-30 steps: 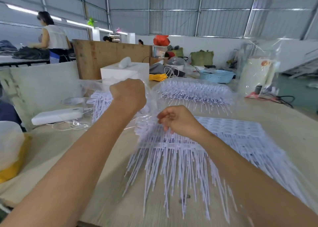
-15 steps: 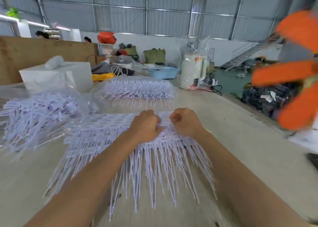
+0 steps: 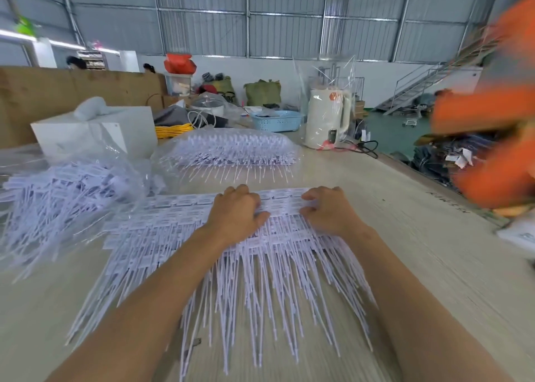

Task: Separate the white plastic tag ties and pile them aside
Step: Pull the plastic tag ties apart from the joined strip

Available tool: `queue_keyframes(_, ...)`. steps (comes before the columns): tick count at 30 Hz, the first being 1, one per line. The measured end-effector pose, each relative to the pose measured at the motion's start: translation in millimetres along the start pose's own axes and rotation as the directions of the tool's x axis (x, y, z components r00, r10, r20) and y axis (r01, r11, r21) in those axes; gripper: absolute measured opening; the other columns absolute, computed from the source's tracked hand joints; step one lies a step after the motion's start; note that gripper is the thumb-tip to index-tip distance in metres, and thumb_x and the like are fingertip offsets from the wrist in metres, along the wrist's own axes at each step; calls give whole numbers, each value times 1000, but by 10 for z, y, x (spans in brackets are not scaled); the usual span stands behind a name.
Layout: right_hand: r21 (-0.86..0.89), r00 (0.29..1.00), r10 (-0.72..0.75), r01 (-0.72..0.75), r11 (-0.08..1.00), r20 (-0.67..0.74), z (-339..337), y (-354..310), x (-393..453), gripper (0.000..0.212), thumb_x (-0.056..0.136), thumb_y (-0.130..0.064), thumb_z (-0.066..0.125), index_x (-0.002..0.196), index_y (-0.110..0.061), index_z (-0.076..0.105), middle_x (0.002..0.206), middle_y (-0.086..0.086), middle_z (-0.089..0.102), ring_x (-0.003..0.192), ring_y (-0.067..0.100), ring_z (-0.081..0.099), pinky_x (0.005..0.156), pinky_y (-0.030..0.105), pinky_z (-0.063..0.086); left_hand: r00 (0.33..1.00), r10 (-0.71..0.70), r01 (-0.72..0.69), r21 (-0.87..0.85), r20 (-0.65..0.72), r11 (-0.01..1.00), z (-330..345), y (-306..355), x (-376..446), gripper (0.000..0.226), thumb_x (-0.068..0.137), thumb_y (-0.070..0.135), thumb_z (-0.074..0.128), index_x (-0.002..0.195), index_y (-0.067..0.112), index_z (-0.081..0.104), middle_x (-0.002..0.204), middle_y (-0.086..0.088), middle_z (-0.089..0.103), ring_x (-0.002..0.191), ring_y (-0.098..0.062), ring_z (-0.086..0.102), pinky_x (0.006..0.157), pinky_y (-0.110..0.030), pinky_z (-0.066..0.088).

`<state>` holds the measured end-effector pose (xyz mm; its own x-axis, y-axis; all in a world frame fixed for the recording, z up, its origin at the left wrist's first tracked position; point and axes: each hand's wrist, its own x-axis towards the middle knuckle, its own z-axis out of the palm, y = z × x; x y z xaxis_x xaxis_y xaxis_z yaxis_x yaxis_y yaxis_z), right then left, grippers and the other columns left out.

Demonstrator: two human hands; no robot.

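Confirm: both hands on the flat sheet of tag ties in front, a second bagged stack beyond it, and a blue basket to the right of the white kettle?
One error. In the head view the blue basket sits left of the white kettle, not right. The rest holds: left hand and right hand are on the flat sheet of tag ties, with the bagged stack beyond.
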<state>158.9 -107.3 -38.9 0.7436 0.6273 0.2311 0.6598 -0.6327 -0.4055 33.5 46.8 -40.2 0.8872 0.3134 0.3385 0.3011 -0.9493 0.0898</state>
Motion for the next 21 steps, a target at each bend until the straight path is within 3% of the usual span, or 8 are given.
queue_keyframes(5,-9,999,-19,20,1000,49,-59,51,-5,39,89,-6,47,126,-16,56,129,3,53,129,28,34,107,32,32,995,98,-94,110,-35,989,-46,-30,-36,27,97,37,43,111,19,59,113,-3,57,107,-22,49,90,-36,33)
queue_keyframes(8,-42,998,-32,35,998,62,-90,53,-21,47,86,-2,49,130,-18,52,129,4,49,126,29,33,104,28,28,995,97,-98,96,11,991,-74,-28,-66,35,94,45,46,111,16,58,114,-4,53,111,-22,46,92,-37,34)
queue_keyframes(10,-73,997,-60,63,995,41,-89,50,-40,40,86,-3,51,124,-15,57,129,6,46,121,29,39,102,26,30,997,57,-61,96,53,993,-71,-16,-77,43,94,47,45,116,11,54,117,-8,51,113,-24,45,94,-39,37)
queue_keyframes(13,-17,999,-50,50,999,-3,-113,68,-64,27,85,-6,57,111,-11,63,122,8,47,113,28,47,99,36,42,997,3,-6,36,80,999,-63,-12,-88,46,94,48,45,118,10,49,115,-10,51,109,-26,47,93,-42,40)
queue_keyframes(17,-151,994,-108,111,982,27,-142,79,-74,26,87,-12,54,111,-13,63,113,9,57,110,29,48,100,41,39,996,-21,22,-6,88,1000,-53,-10,-94,42,92,48,47,116,14,48,113,-8,50,109,-25,46,92,-42,37)
queue_keyframes(19,-140,982,-190,187,972,-6,-179,58,-72,21,86,-7,53,102,-10,66,105,10,61,100,26,54,92,33,41,999,-21,22,-16,48,1000,-64,-10,-93,38,90,46,50,114,16,49,112,-6,50,109,-25,43,91,-41,35)
queue_keyframes(21,62,981,-187,190,980,-47,-264,37,-99,11,85,-4,57,90,-10,65,92,8,62,84,21,56,72,26,42,1000,2,-3,-38,-18,999,-86,5,-93,36,89,43,51,115,19,49,113,-4,50,110,-22,42,90,-39,33)
